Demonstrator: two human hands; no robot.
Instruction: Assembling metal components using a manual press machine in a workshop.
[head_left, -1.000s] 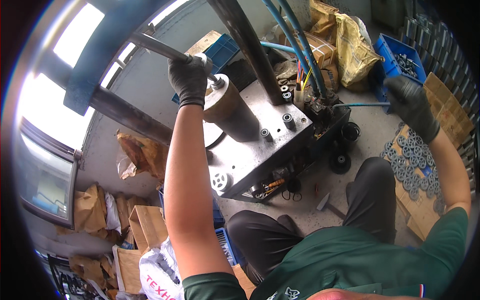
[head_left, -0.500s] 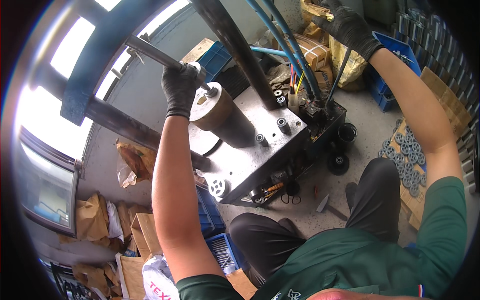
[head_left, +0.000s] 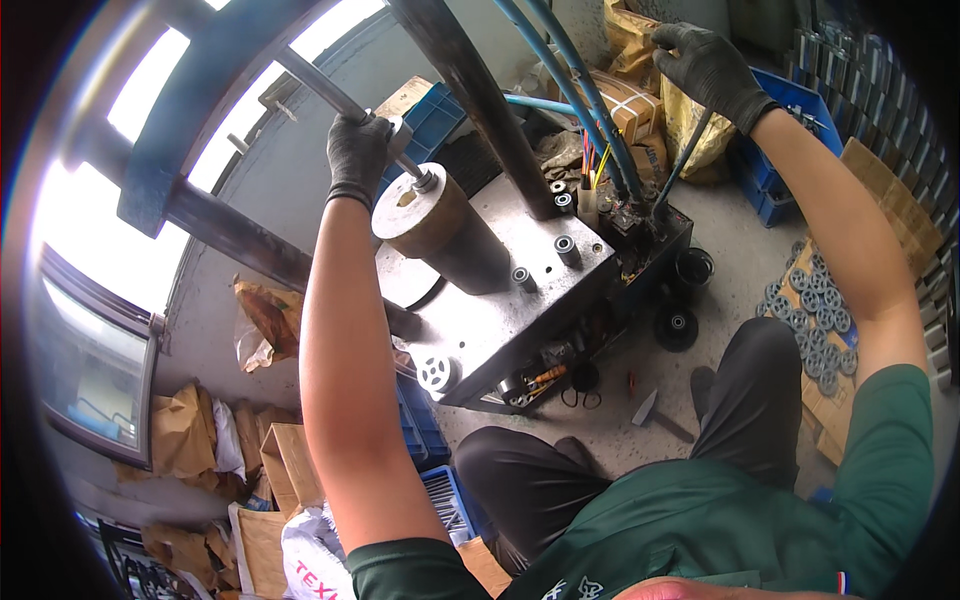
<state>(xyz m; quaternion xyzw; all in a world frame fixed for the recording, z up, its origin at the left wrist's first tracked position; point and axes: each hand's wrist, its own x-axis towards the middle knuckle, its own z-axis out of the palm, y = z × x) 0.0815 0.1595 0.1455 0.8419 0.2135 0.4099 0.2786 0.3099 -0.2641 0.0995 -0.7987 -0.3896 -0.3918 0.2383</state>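
Note:
My left hand (head_left: 357, 158), in a black glove, is closed around a round metal piece (head_left: 399, 138) on a steel rod (head_left: 325, 85). Below it, the rod meets the top of a thick metal cylinder (head_left: 425, 215), which stands on the press's steel plate (head_left: 510, 225). Off to the upper right is my gloved right hand (head_left: 712, 72), its fingers stretched out and apart. A thin lever (head_left: 685, 158) reaches up to the heel of that hand; its upper end is hidden there.
Small bearing-like parts (head_left: 566, 250) and a spoked white wheel (head_left: 437, 374) sit on the plate. Dark columns (head_left: 470, 90) and blue hoses (head_left: 575, 90) rise around it. A hammer (head_left: 660, 415) lies on the floor, near spoked grey wheels (head_left: 820, 320) on cardboard.
My left hand and the round piece have risen slightly along the rod, baring more of it above the cylinder. My right hand has moved down and right, and the lever leans further right.

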